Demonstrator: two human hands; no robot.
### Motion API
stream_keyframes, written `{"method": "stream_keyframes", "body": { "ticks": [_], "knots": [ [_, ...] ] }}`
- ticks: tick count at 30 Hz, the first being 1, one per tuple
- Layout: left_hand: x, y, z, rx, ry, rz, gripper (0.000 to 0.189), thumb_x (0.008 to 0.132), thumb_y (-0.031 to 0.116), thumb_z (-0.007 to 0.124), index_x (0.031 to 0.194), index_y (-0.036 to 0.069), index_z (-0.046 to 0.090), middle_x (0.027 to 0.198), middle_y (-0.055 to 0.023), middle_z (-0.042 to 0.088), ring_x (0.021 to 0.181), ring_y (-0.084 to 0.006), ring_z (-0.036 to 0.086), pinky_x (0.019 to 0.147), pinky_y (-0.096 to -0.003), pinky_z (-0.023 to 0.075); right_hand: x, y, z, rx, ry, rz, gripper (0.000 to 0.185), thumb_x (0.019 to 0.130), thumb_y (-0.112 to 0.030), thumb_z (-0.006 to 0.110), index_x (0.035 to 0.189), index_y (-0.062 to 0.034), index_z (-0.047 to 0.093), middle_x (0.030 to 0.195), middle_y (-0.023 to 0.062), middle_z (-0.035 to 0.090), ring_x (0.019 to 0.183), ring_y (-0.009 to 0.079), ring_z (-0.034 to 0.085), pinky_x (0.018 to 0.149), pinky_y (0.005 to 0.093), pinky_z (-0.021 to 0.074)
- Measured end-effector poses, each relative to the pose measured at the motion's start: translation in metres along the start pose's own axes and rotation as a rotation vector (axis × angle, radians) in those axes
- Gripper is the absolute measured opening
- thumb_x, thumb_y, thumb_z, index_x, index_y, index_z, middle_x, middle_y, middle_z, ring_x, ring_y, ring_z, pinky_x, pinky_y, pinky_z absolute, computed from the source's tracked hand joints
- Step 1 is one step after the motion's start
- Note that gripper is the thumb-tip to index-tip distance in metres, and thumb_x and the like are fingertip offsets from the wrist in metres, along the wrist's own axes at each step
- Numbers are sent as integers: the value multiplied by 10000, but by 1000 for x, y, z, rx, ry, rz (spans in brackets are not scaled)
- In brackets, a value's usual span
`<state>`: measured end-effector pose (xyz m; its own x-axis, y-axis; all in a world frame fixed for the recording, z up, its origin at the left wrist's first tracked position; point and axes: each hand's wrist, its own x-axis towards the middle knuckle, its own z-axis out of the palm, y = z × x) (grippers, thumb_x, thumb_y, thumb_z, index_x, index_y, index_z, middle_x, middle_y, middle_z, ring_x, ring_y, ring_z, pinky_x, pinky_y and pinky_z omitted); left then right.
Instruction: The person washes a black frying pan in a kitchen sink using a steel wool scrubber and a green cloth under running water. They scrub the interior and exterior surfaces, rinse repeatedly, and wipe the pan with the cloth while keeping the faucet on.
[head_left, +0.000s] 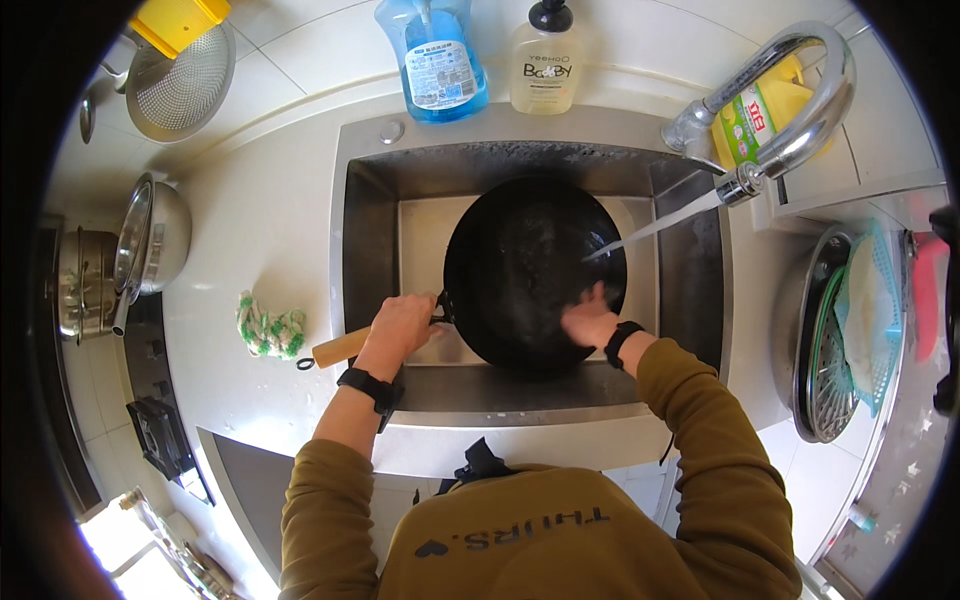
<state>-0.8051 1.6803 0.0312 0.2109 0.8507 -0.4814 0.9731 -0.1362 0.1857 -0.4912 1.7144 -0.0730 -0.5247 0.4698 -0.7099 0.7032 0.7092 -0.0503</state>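
A black wok (525, 262) lies in the stainless steel sink (525, 394), its wooden handle (341, 348) pointing left over the rim. My left hand (401, 326) is closed around that handle near the wok. My right hand (591, 319) is over the lower right part of the wok, blurred, its fingers apart and nothing seen in it. Water (660, 223) runs from the chrome faucet (814, 112) into the right side of the wok. Some liquid shows on the wok's dark inside.
Left of the sink, a green and white mesh scrubber (270, 326) lies on the counter (247, 195). Behind the sink stand a blue soap bottle (442, 67) and a clear pump bottle (546, 67). Metal bowls (161, 232) are far left; colanders and trays (832, 345) stand at right.
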Motion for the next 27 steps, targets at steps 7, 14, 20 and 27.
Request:
{"method": "stream_keyframes", "body": {
  "ticks": [7,14,20,27],
  "knots": [
    [3,13,21,-108,-3,19,264,772,205,717,902,6,602,825,-209,664,850,-383,644,758,-451,512,116,-8,-78,853,693,281,691,746,-75,611,1392,-113,368,1497,86,274,1319,491,258,1019,623,253],
    [4,17,25,-123,-35,-1,229,775,164,697,883,-7,590,831,-229,659,853,-398,640,761,-467,511,41,-38,-29,985,281,-768,360,705,97,469,996,-43,628,1185,142,576,1171,302,515,987,365,407],
    [7,14,29,-126,-43,-6,191,764,127,665,879,-12,602,831,-236,656,854,-400,639,762,-468,513,-10,32,-30,88,190,81,383,791,-136,594,1172,-166,614,1339,91,461,1264,461,332,960,762,197],
    [5,16,30,-119,16,-2,211,758,150,672,890,-6,621,862,-229,660,866,-397,639,781,-470,512,43,-9,-35,383,302,-71,447,772,-71,596,1201,-194,576,1214,117,498,1116,395,499,875,476,477]
  ]
}}
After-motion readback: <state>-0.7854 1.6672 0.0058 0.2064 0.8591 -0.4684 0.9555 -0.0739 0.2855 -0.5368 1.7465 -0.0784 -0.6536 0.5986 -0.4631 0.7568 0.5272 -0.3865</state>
